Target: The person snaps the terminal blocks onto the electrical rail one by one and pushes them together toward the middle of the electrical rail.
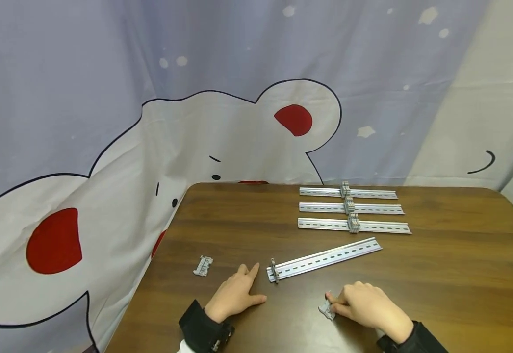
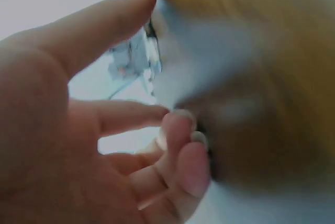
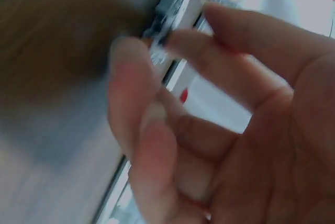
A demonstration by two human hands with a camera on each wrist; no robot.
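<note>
A grey terminal block (image 1: 326, 310) is pinched between thumb and finger of my right hand (image 1: 368, 308), low over the near part of the table. In the right wrist view the same terminal block (image 3: 175, 4) shows past the fingertips. My left hand (image 1: 234, 295) has its thumb and index finger spread, with nothing between them. Just right of it lies a slotted metal DIN rail (image 1: 327, 258), slanted up to the right, with one upright terminal block (image 1: 274, 271) at its left end. Another loose terminal block (image 1: 203, 265) lies flat, up and left of my left hand.
Behind the slanted rail, three more DIN rails (image 1: 322, 223) lie side by side, each carrying a cluster of terminal blocks (image 1: 353, 223) near its middle. The brown wooden table (image 1: 455, 260) ends at a patterned curtain (image 1: 239, 132) along its back and left.
</note>
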